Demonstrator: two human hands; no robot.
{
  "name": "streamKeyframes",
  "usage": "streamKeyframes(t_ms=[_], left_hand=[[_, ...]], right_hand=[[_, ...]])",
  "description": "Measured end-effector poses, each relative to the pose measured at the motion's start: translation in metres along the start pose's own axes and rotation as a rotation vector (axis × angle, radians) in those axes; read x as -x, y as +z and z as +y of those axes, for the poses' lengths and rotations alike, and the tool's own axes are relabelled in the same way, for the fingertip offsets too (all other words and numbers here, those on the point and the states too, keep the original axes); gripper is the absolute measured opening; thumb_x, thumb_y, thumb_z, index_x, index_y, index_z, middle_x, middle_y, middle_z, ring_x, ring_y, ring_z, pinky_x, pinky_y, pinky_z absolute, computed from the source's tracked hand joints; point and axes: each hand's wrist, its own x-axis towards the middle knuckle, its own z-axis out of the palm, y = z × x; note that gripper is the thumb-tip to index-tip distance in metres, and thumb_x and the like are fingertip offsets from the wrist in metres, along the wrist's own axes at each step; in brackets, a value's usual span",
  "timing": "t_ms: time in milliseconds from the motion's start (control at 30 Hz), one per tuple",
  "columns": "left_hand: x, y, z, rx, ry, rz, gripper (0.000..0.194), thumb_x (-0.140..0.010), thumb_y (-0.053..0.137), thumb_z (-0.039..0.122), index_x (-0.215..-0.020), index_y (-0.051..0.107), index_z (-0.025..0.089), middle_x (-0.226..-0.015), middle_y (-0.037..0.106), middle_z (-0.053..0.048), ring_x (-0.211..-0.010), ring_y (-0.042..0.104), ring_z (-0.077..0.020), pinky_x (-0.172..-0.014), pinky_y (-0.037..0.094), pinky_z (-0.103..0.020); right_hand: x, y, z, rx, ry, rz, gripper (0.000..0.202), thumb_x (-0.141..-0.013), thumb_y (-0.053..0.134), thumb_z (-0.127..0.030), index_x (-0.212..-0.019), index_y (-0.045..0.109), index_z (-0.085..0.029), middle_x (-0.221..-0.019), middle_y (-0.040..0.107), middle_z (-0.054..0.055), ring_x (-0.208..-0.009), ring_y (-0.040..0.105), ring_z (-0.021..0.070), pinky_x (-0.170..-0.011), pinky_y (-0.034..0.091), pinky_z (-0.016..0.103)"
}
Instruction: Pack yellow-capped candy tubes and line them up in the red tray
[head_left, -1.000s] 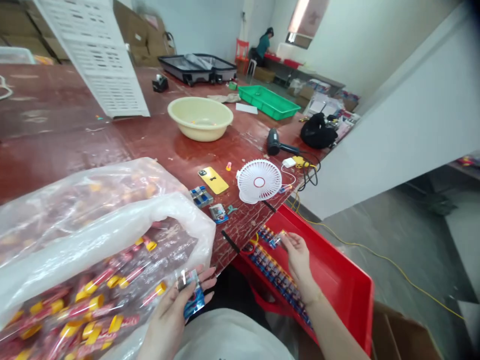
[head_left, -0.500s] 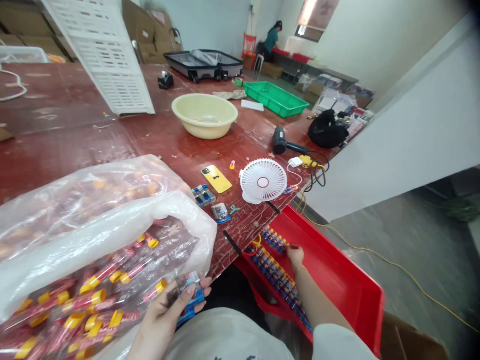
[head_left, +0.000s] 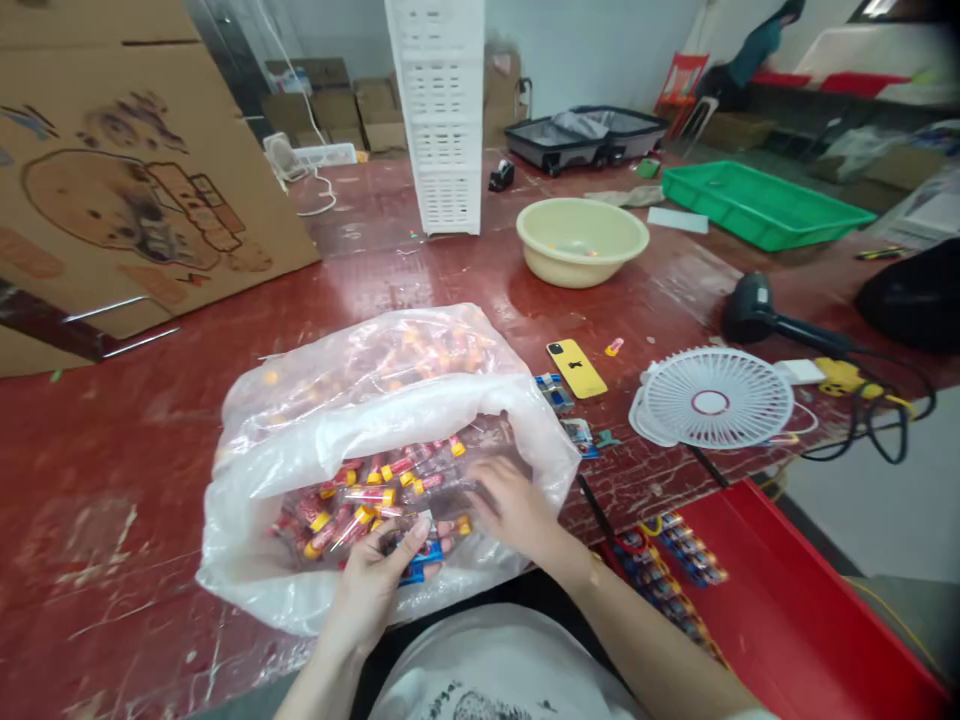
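My left hand (head_left: pixel 382 565) is closed around some small blue printed packets (head_left: pixel 426 560), held low over the front of a clear plastic bag (head_left: pixel 247 530). Inside the bag lie many small clear tubes (head_left: pixel 367 495) with pinkish-red contents and yellow caps. My right hand (head_left: pixel 514 505) reaches into the bag's mouth from the right. Its fingers are slightly apart and bent, close to the tubes, and look a little blurred. To the right below the table edge, a red tray (head_left: pixel 795 590) holds rows of blue printed pieces with yellow tops (head_left: pixel 664 590).
Right of the bag lie a yellow phone (head_left: pixel 577 368), a white fan (head_left: pixel 712 398) and a hair dryer (head_left: pixel 772 315) with its cable. Behind stand a cream basin (head_left: pixel 581 240), a white slatted rack (head_left: pixel 446 130) and a green tray (head_left: pixel 765 205). A cardboard box (head_left: pixel 150 180) stands left. A person works far back.
My right hand has left the rows in the red tray and moved left into the bag. My left hand still holds the blue packets. The view has turned left.
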Motion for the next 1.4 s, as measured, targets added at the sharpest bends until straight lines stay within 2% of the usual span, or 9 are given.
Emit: streamKeyframes(t_ms=[67, 200, 333, 467, 600, 933, 1100, 1167, 1400], left_hand=[[-0.001, -0.003, 0.000, 0.027, -0.010, 0.036, 0.029, -0.064, 0.079, 0.039, -0.080, 0.069, 0.017, -0.074, 0.076, -0.005, -0.066, 0.069, -0.0201, -0.058, 0.053, -0.027], [-0.005, -0.003, -0.004, 0.125, -0.004, 0.038, 0.032, -0.061, 0.081, 0.040, -0.080, 0.070, 0.016, -0.070, 0.076, -0.005, -0.064, 0.070, -0.0215, -0.058, 0.053, -0.028], [-0.010, -0.003, -0.007, 0.148, 0.028, 0.004, 0.028, -0.056, 0.084, 0.035, -0.073, 0.070, 0.017, -0.062, 0.074, -0.003, -0.058, 0.068, -0.0203, -0.061, 0.052, -0.029], [-0.015, -0.003, -0.007, 0.017, 0.087, -0.089, 0.021, -0.057, 0.083, 0.029, -0.069, 0.071, 0.017, -0.056, 0.071, -0.002, -0.053, 0.063, -0.0178, -0.056, 0.047, -0.026], [-0.020, 0.001, -0.008, -0.075, 0.148, -0.103, 0.017, -0.057, 0.082, 0.026, -0.067, 0.071, 0.017, -0.055, 0.071, -0.002, -0.052, 0.061, -0.0173, -0.054, 0.044, -0.026], [-0.013, 0.014, -0.003, 0.072, 0.047, -0.178, 0.026, -0.064, 0.080, 0.031, -0.084, 0.072, 0.017, -0.068, 0.074, -0.004, -0.064, 0.066, -0.0197, -0.064, 0.051, -0.030], [-0.011, 0.028, 0.003, 0.395, -0.115, -0.218, 0.028, -0.067, 0.079, 0.032, -0.088, 0.071, 0.014, -0.068, 0.074, -0.004, -0.057, 0.065, -0.0148, -0.058, 0.052, -0.026], [-0.012, 0.032, 0.004, 0.426, -0.102, -0.234, 0.026, -0.071, 0.076, 0.031, -0.089, 0.071, 0.013, -0.068, 0.074, -0.004, -0.058, 0.065, -0.0135, -0.059, 0.051, -0.024], [-0.015, 0.032, -0.001, 0.417, -0.054, -0.321, 0.026, -0.078, 0.070, 0.032, -0.093, 0.071, 0.012, -0.071, 0.074, -0.005, -0.065, 0.066, -0.0135, -0.064, 0.050, -0.022]], right_hand=[[-0.034, 0.025, -0.007, 0.007, -0.002, -0.192, 0.030, -0.076, 0.053, -0.002, -0.101, 0.058, -0.019, -0.106, 0.060, 0.009, -0.108, 0.051, 0.0250, -0.094, 0.042, 0.040], [-0.048, 0.043, 0.002, -0.028, 0.039, -0.267, 0.031, -0.076, 0.056, -0.005, -0.103, 0.055, -0.020, -0.097, 0.061, 0.006, -0.097, 0.057, 0.0226, -0.088, 0.046, 0.040], [-0.034, 0.018, 0.001, -0.383, 0.222, -0.205, 0.037, -0.091, 0.046, -0.023, -0.125, 0.034, -0.024, -0.093, 0.062, 0.003, -0.081, 0.064, 0.0161, -0.072, 0.054, 0.033], [-0.029, -0.013, -0.022, -0.811, 0.314, 0.013, 0.040, -0.085, 0.060, -0.033, -0.117, 0.037, -0.029, -0.107, 0.059, 0.003, -0.090, 0.064, 0.0169, -0.081, 0.054, 0.036], [-0.031, -0.026, -0.041, -0.707, 0.204, 0.098, 0.029, -0.083, 0.062, -0.028, -0.104, 0.041, -0.028, -0.100, 0.057, 0.001, -0.091, 0.062, 0.0159, -0.086, 0.052, 0.036], [-0.033, -0.029, -0.037, -0.696, 0.225, -0.165, 0.024, -0.082, 0.064, -0.033, -0.098, 0.048, -0.025, -0.090, 0.058, 0.001, -0.083, 0.061, 0.0155, -0.078, 0.052, 0.033], [-0.013, -0.020, -0.043, -0.643, 0.216, -0.321, 0.072, -0.055, 0.085, -0.030, -0.112, 0.041, -0.025, -0.108, 0.053, 0.005, -0.097, 0.058, 0.0203, -0.080, 0.052, 0.034], [-0.003, -0.013, -0.044, -0.540, 0.219, -0.284, 0.088, -0.050, 0.088, -0.027, -0.120, 0.034, -0.025, -0.117, 0.049, 0.008, -0.103, 0.055, 0.0227, -0.082, 0.052, 0.036], [0.006, -0.006, -0.037, -0.304, 0.214, -0.080, 0.068, -0.059, 0.076, -0.016, -0.114, 0.037, -0.024, -0.103, 0.050, 0.004, -0.088, 0.055, 0.0192, -0.071, 0.051, 0.031]])
